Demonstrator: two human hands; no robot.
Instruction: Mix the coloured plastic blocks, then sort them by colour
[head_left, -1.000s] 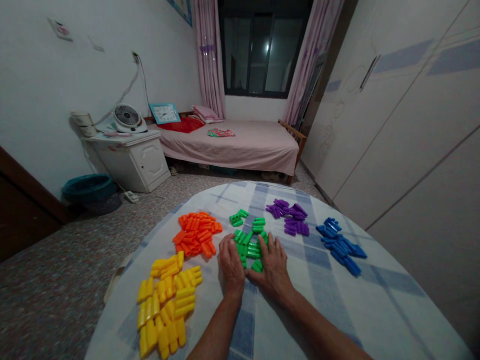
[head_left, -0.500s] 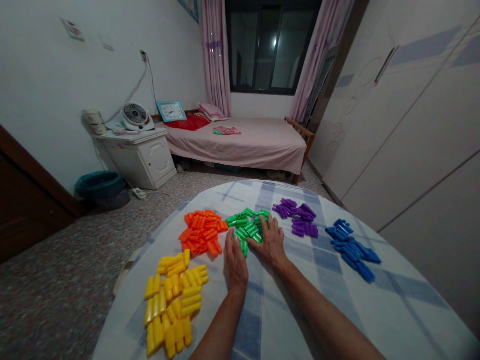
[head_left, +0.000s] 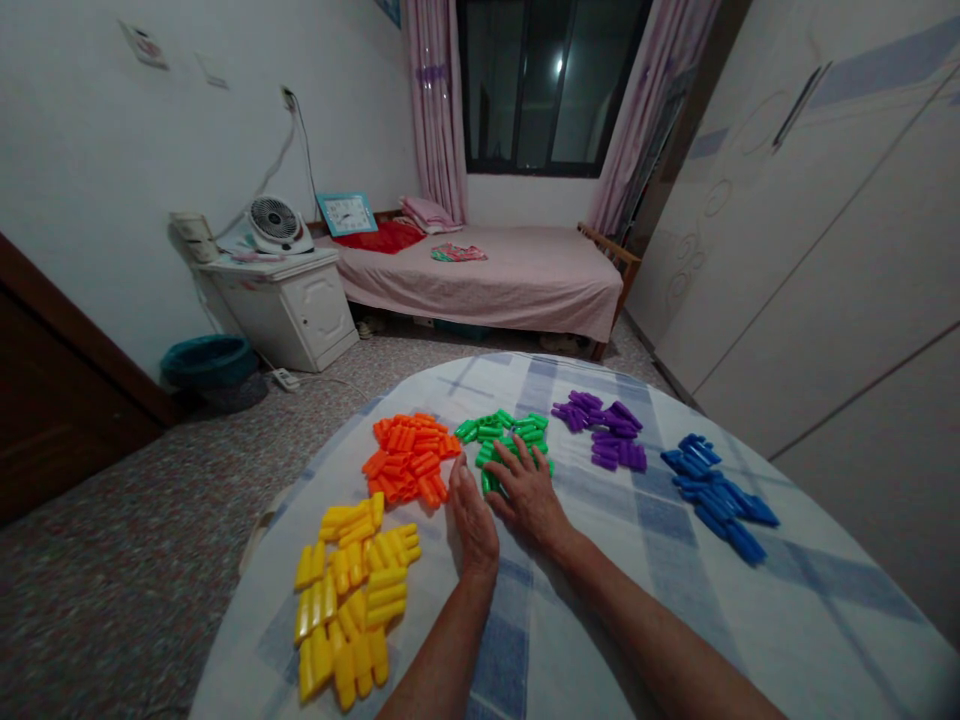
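My right hand (head_left: 526, 492) rests with spread fingers over the near side of a pile of green plastic tube pieces (head_left: 491, 428), hiding part of it. On its edge between the green and orange piles stands my left hand (head_left: 472, 518), fingers stretched out and holding nothing. Its fingertips come close to the orange pieces (head_left: 409, 455); whether they touch is unclear. Yellow pieces (head_left: 352, 600) lie in a larger group nearer to me on the left. To the right of the green pile are purple pieces (head_left: 604, 430), and farther right, blue ones (head_left: 716, 495).
All the piles lie on a round table with a checked blue and white cloth (head_left: 600, 620). Beyond it stands a bed (head_left: 510, 280). At left are a white cabinet (head_left: 300, 310) with a fan (head_left: 275, 222) and a bin (head_left: 210, 365). A wardrobe (head_left: 847, 260) lines the right side.
My right hand has shifted from the green pile's right side onto its near part, with fingers spread. The left hand has stayed nearly in place, and the camera view has moved slightly.
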